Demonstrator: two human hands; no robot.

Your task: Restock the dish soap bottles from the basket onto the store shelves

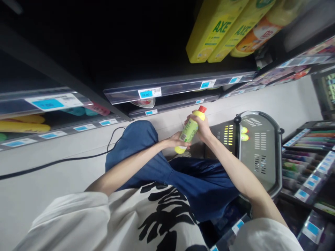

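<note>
A yellow-green bottle [190, 131] with a red cap is tilted in front of me, above my bent knees. My left hand [176, 141] grips it near the base, fingers partly behind it. Around the upper part, just below the cap, my right hand [201, 126] is wrapped. The label has green print and a barcode, but the words are too small to read. To the right stands a grey shopping basket [272, 139] with yellow, red-capped bottles [244, 134] in it.
Ahead is a dark shelf [167, 78] with price tags. On it stand yellow AXE bottles [209, 38] and an orange-labelled bottle [259, 36]. A black cable [60, 160] runs over the floor at left. Another stocked shelf [309, 160] is at right, beyond the basket.
</note>
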